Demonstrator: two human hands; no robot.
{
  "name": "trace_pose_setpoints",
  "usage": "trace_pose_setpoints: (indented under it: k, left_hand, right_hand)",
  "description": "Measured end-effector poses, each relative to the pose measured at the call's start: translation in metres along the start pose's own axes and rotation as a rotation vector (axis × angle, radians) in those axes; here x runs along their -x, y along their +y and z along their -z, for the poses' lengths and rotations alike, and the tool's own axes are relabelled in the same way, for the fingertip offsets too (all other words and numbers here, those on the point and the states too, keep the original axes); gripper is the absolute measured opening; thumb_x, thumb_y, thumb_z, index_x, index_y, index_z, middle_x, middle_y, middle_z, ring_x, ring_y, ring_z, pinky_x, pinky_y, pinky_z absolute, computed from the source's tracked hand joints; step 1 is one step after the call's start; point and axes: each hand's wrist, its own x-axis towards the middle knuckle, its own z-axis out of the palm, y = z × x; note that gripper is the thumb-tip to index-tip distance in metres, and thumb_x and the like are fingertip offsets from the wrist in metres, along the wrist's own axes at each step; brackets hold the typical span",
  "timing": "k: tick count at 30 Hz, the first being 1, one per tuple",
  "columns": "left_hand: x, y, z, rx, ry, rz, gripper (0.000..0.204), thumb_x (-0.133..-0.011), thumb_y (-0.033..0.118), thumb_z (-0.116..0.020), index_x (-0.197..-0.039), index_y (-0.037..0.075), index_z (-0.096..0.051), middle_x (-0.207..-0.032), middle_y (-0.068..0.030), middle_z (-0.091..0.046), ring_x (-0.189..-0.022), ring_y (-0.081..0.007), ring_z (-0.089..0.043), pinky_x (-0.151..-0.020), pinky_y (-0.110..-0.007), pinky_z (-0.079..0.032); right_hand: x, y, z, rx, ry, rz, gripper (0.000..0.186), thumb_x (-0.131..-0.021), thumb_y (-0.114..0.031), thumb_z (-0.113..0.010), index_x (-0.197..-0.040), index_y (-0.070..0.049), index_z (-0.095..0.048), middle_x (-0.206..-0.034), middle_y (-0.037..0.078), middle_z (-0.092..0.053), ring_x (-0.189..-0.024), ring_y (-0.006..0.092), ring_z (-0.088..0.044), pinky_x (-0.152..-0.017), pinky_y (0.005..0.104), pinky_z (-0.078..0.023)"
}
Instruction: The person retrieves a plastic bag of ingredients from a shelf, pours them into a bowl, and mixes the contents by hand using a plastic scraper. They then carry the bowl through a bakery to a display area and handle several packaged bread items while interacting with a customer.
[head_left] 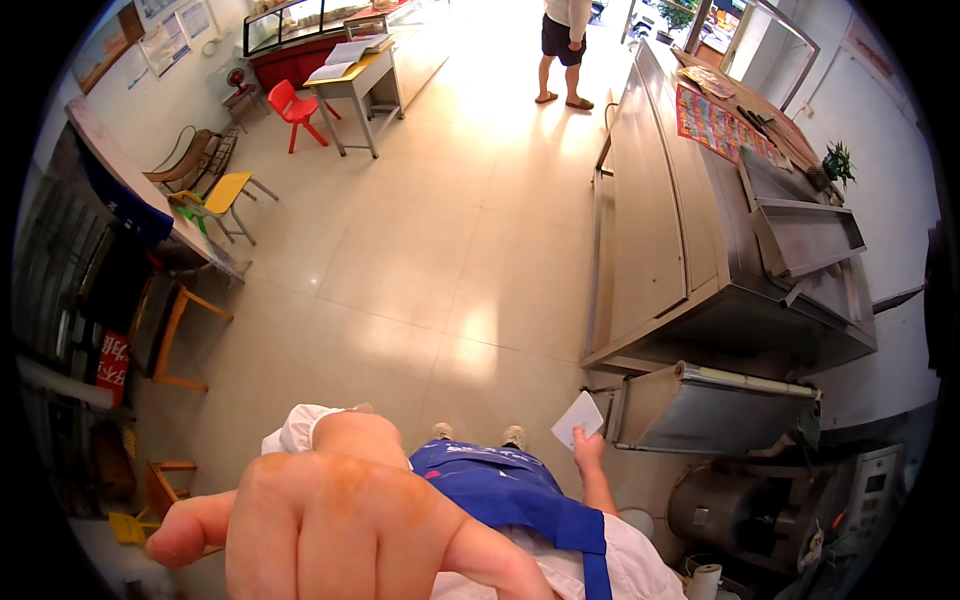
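Observation:
My left hand [340,510] fills the bottom middle, very close to the camera, with its middle fingers curled and one finger jutting left. Whatever it may grip is hidden. My right hand [587,450] hangs lower at the right of my body, holding a flat white square card-like thing [575,417] beside a metal conveyor tray [730,410]. I wear a blue apron [495,495] over white clothing, and my shoes show below.
A steel machine [640,230] with loose trays lines the right. A person [562,50] stands ahead on the tiled floor. A desk [355,85], red chair [290,110], yellow chair [225,190] and display counter line the left and back. A motor-like machine [720,510] sits bottom right.

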Motion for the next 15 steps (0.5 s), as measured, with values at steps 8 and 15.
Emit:
trace_pose_setpoints:
  k: [8,15]
  left_hand:
    - [0.001,0.001,-0.001,-0.015,-0.026,-0.043,0.049,-0.092,0.030,-0.034,-0.051,0.008,-0.047,-0.049,0.0030,-0.030,-0.040,-0.0084,-0.032,-0.082,-0.053,-0.038]
    - [0.011,0.030,0.001,0.008,0.084,0.035,0.035,-0.082,0.008,-0.037,-0.050,0.002,-0.050,-0.046,-0.0072,-0.041,-0.039,-0.0159,-0.038,-0.076,-0.049,-0.041]
  right_hand:
    - [-0.002,0.012,-0.003,-0.020,0.020,0.027,0.036,-0.074,-0.029,-0.062,-0.084,0.006,-0.061,-0.079,0.022,-0.062,-0.076,0.0325,-0.062,-0.067,0.0383,-0.047]
    - [-0.006,0.019,-0.004,0.002,0.018,-0.069,0.033,-0.075,-0.025,-0.062,-0.089,0.005,-0.061,-0.082,0.018,-0.064,-0.076,0.0254,-0.063,-0.067,0.0358,-0.047]
